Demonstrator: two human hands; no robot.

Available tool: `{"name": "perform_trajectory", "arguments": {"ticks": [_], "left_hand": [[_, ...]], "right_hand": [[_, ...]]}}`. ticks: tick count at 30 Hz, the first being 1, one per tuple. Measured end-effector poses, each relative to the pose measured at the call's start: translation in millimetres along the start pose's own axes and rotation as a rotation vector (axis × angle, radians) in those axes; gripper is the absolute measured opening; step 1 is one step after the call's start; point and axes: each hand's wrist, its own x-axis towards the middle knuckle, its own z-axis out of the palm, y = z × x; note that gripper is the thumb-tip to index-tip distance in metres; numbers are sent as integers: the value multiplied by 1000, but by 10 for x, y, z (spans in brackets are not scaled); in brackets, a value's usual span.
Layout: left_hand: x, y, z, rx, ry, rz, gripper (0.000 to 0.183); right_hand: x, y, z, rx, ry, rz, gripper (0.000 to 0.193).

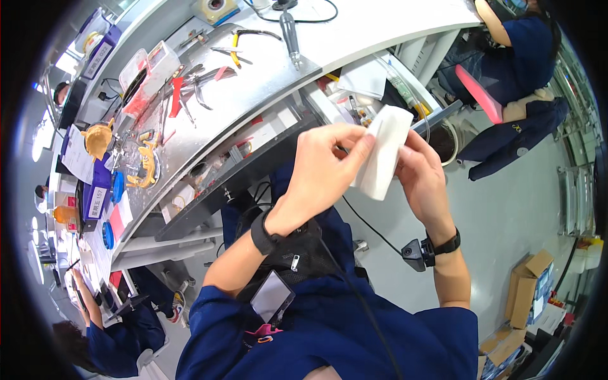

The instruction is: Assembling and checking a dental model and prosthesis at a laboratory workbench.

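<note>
A white, flat rectangular piece [386,152], which looks like a folded tissue, is held up in front of my chest over the open drawer's edge. My left hand [323,161] pinches its left side between thumb and fingers. On the other side, my right hand [423,178] curls its fingers against the right edge, and some fingertips are hidden behind it. Below and behind the tissue lies an open drawer [453,109] with small bottles, tubes and white paper inside.
Along the bench [253,95] lie a grey handpiece [289,38], yellow-handled pliers [235,50] and several metal tools. Yellowish dental models [149,161] stand at left. A second drawer [266,136] is open. One person [529,57] sits at right, another [120,339] at lower left. Cardboard boxes [527,285] stand at right.
</note>
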Motion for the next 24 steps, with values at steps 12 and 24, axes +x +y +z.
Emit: {"name": "perform_trajectory", "arguments": {"ticks": [12, 24], "left_hand": [[450, 139, -163, 554, 442, 219, 23], [431, 178, -1187, 639, 844, 405, 24]], "right_hand": [[539, 64, -42, -51, 234, 8, 42], [964, 339, -561, -578, 441, -219, 32]]}}
